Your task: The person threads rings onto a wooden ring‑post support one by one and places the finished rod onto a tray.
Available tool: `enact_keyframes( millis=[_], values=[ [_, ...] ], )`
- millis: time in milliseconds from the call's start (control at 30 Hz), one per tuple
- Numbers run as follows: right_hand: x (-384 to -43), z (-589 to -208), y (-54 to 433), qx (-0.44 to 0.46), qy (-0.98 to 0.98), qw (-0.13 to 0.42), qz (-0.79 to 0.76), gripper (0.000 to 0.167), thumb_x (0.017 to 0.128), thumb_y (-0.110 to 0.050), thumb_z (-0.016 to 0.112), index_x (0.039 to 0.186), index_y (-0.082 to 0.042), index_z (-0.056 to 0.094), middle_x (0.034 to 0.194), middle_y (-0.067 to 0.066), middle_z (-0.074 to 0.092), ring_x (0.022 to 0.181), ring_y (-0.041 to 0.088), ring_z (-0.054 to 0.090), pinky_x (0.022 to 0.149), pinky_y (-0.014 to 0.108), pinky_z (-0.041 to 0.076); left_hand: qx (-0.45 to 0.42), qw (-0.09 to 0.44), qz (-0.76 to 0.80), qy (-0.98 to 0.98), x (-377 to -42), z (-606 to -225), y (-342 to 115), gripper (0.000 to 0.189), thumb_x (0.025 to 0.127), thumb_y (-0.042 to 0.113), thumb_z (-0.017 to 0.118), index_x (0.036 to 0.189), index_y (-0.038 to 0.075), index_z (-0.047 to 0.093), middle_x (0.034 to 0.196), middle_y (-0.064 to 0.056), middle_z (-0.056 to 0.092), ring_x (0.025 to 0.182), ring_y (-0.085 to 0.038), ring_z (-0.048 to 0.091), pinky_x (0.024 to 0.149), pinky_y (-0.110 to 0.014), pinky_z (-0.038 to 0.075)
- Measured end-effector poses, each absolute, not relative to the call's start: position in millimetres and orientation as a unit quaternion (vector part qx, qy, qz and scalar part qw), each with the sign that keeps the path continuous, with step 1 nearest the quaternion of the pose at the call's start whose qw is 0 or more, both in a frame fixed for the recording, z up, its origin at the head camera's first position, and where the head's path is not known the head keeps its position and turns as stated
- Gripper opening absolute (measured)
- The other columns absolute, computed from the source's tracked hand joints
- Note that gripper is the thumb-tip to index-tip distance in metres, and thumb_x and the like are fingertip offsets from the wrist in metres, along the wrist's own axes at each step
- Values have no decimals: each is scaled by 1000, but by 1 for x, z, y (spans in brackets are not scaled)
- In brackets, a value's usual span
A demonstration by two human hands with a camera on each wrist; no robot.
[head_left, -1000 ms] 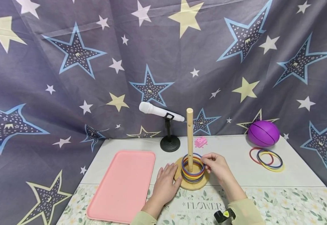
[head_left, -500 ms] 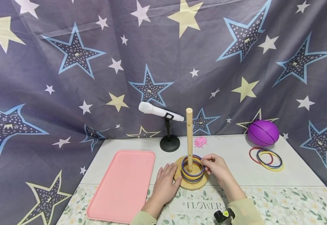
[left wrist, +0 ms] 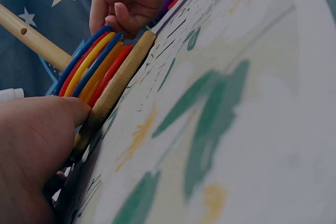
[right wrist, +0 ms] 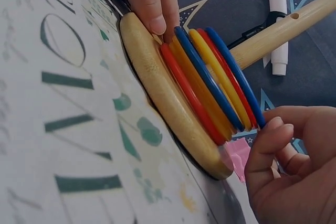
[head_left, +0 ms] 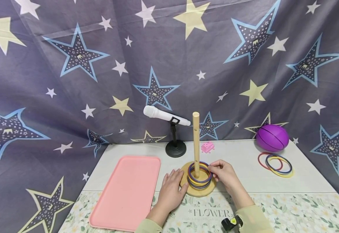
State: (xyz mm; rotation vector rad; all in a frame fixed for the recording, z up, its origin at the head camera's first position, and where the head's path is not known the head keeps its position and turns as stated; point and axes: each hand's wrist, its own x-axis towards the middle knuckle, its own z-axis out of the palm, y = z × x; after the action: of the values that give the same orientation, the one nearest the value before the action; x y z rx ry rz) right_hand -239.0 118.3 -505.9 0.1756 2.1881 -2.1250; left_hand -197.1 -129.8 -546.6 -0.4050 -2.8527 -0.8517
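A round wooden base (head_left: 199, 193) with an upright wooden post (head_left: 196, 142) stands in the middle of the table. Red, yellow and blue rings are stacked around the post, low on the base. My right hand (head_left: 225, 174) pinches the top blue ring (right wrist: 237, 71) at its right side between thumb and forefinger. In the right wrist view this ring lies close over a red ring. My left hand (head_left: 173, 190) rests at the left edge of the base, fingers stretched forward, its thumb (left wrist: 79, 109) beside the lowest red ring.
A pink tray (head_left: 128, 191) lies on the left. Behind the post are a white microphone (head_left: 164, 115) on a black stand (head_left: 175, 149) and a small pink toy (head_left: 207, 147). Several loose rings (head_left: 288, 175) lie at right before a purple ball (head_left: 272, 138).
My right hand has lowered the top blue ring slightly, closing the gap to the rings under it. My left hand has stayed at the base.
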Motion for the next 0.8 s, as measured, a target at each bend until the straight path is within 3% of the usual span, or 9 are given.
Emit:
enact_keyframes(
  millis=[800],
  values=[
    [-240, -497, 145, 62, 710, 27, -701, 25, 104, -8, 76, 121, 8, 67, 78, 4, 63, 57, 7, 53, 50, 19, 48, -138, 75, -284, -946, -194, -543, -130, 60, 110, 35, 66, 159, 2, 57, 165, -19, 53, 159, -40, 41, 133, -64, 20]
  ],
)
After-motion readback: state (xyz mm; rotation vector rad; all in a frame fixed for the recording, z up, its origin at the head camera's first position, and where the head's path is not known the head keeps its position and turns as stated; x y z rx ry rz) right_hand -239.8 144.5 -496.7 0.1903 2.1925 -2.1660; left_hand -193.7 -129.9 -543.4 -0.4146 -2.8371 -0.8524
